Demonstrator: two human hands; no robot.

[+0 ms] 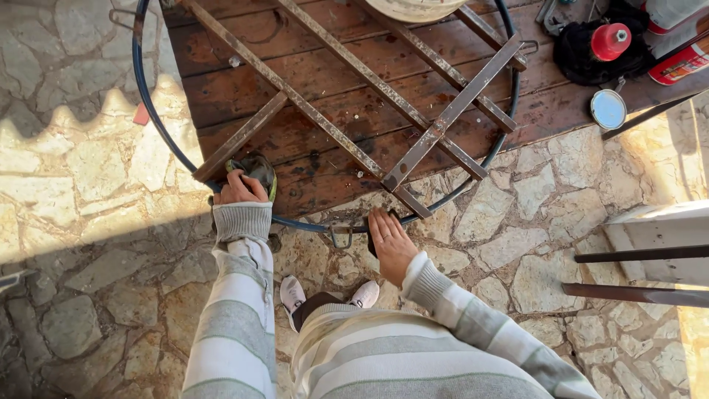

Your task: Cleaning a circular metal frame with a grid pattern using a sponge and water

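Observation:
A round metal frame, a dark blue ring (140, 81) crossed by rusty flat bars (347, 63), lies on a brown wooden platform (340, 103) and overhangs its front edge. My left hand (238, 188) is closed around a small dark, greenish pad-like object (258, 168) pressed against the ring where a rusty bar ends. My right hand (390, 244) lies flat, fingers together, on the ring's near edge beside a small metal loop (340, 236). I wear grey and white striped sleeves.
Stone paving (96, 222) surrounds the platform, and my white shoes (293, 295) stand below it. At the back right sit a red-capped can (610, 41), a black cloth, a round blue lid (608, 108) and a red spray can (679, 66). A white bench (657, 233) stands right.

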